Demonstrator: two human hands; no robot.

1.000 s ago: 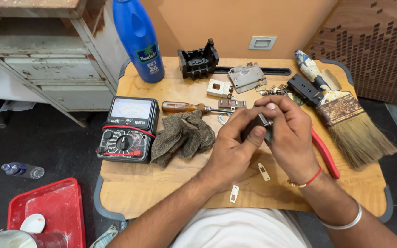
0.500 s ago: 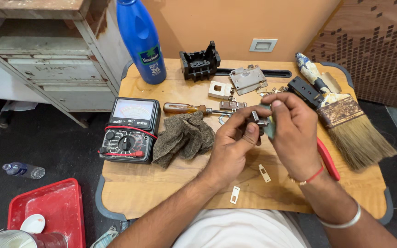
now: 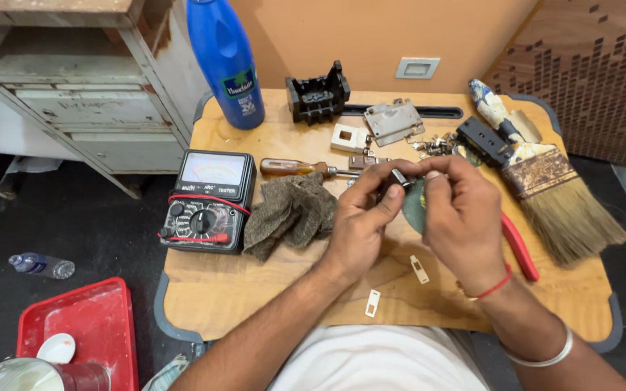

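Both hands have lifted slightly and drawn together since the earlier frame, the left hand (image 3: 362,217) pinching a small dark part (image 3: 398,179) while the right hand (image 3: 461,217) presses a grey-green scrap (image 3: 414,205) against it. That part sits at the left fingertips — toward 1 o'clock from the palm, long axis slanting — and two white clips (image 3: 419,268) lie at 6 o'clock on the wooden board (image 3: 269,289)

One head-worn camera looked steeply down from close above the wooden desk (image 3: 255,289), facing forward toward the orange wall (image 3: 371,36) beyond.
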